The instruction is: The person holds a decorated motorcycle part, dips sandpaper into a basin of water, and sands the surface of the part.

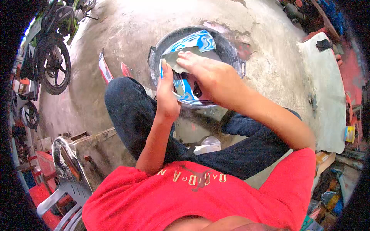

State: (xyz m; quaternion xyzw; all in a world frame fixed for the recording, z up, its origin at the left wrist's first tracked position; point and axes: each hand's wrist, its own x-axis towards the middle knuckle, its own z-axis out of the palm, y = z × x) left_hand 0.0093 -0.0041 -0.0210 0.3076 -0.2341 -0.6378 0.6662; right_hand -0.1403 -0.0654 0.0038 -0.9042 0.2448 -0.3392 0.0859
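Note:
A blue-and-white patterned motorcycle fairing panel (185,92) is held over a round dark tub (232,57) between my knees. My left hand (168,90) grips the panel's near left edge, thumb pointing up. Fingers together and extended, my right hand (210,75) presses a thin grey-green sheet, which looks like sandpaper (178,61), onto the panel's upper face. The right hand hides part of the panel and sheet. A dark fitting shows in the panel below that hand.
Red-and-white panel pieces (104,68) lie on the concrete floor to the left. A motorcycle wheel (54,63) stands farther left. A grey plastic chair (71,169) is at lower left. A large pale panel (325,96) lies at right, with a yellow-labelled container (349,134) beside it.

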